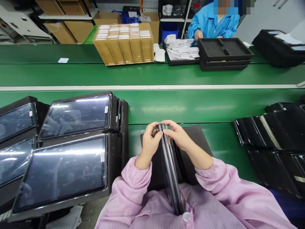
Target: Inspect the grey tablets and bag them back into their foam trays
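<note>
Two bare hands meet at the top end of one bundle of slim dark panels (pixel 170 168), which stands on edge, tilted, in front of the person's body. At least two panels are pressed together in it; the exact number cannot be told. The left hand (pixel 151 141) is closed on one side of that upper end, its thumb against the near edge and its fingers curled over the far corner. The right hand (pixel 178 136) is closed on the other side, thumb and fingers likewise pinching the panels. Behind and below them, one black mat (pixel 197 140) lies on the green bench (pixel 181 106).

To the left, four flat screens (pixel 64 168) lie face up in black trays (pixel 111 159), and three white labels (pixel 102 157) can be made out on them. To the right are two main rows of dark wrapped panels (pixel 290 127), overlapping too closely to count, with more behind.

Across the bench stand one tan divided carton (pixel 125 49), one tray of white packets (pixel 182 49) and a stack of at least two black foam trays (pixel 225 52). One co-worker in a blue jacket (pixel 214 22) is behind these trays.
</note>
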Tool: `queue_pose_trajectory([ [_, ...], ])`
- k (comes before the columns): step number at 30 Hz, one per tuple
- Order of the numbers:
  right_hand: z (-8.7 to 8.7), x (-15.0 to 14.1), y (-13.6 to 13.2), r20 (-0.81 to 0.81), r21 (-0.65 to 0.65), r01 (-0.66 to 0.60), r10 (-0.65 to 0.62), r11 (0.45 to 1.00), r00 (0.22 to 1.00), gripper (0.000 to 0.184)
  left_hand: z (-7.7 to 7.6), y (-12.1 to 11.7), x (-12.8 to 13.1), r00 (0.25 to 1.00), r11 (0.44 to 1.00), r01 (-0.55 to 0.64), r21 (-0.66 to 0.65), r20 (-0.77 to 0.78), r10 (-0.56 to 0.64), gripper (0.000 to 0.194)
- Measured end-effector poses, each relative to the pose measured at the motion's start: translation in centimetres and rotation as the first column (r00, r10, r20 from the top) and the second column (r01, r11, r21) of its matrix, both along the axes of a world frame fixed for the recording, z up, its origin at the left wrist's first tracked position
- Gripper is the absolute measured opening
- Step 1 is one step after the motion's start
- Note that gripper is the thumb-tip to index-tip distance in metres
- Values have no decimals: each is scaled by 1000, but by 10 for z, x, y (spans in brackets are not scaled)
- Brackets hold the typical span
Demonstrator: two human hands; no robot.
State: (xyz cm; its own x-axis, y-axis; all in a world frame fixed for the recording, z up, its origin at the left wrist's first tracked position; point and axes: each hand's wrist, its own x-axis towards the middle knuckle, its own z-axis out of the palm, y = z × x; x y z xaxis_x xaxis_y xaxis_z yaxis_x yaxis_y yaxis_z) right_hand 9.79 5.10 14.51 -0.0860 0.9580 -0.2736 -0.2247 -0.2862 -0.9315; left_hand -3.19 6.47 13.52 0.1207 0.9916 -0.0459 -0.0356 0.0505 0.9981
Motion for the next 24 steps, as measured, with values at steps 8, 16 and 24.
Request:
queue_pose_trajectory([
  [8,2,9,-4,-43,11,-173,173,985,984,51,-6,-2,-13,980,988,155,15,126,-156,43],
  [16,5,12,-8,14,19,-182,182,983,983,59,-9,-3,-14,968,978,202,44,143,-206,47],
  [24,4,15,-14,113,28,-193,189,981,975,80,-11,-3,-11,961,973,227,34,153,-229,64],
])
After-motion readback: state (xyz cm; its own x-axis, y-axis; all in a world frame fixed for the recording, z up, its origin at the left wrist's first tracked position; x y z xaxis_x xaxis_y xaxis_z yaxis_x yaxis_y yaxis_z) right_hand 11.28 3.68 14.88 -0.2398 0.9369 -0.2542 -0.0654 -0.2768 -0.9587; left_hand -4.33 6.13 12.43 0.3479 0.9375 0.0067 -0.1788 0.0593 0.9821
